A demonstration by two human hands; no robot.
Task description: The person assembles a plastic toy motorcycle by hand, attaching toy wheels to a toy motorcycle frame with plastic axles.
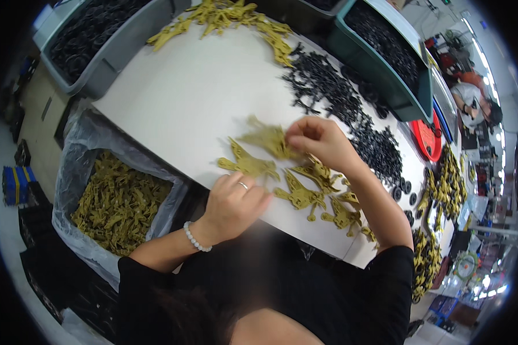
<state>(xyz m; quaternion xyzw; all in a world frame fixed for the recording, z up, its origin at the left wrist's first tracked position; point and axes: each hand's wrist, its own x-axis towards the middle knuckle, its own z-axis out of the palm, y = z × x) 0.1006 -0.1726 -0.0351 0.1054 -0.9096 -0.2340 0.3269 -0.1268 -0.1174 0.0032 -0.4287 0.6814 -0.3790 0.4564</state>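
Note:
My right hand (pixel 322 141) pinches the edge of a flat, branching olive-yellow plastic part (pixel 266 138), which is smeared by motion above the white table. Just nearer to me, my left hand (pixel 236 207) has its fingers curled in, with a ring and a bead bracelet on it. Against its knuckles lies another olive part (pixel 246 163); whether the fingers grip anything is hidden. Several more such parts (pixel 299 192) rest on the table to the right of my left hand, below my right wrist.
A plastic-lined bin (pixel 69 190) full of olive parts stands at left. Small black parts (pixel 328 80) are heaped along the table's far right. Grey (pixel 106 66) and green (pixel 380 72) tubs hold black pieces. Beyond are a red tray (pixel 425 142) and a distant person (pixel 472 103).

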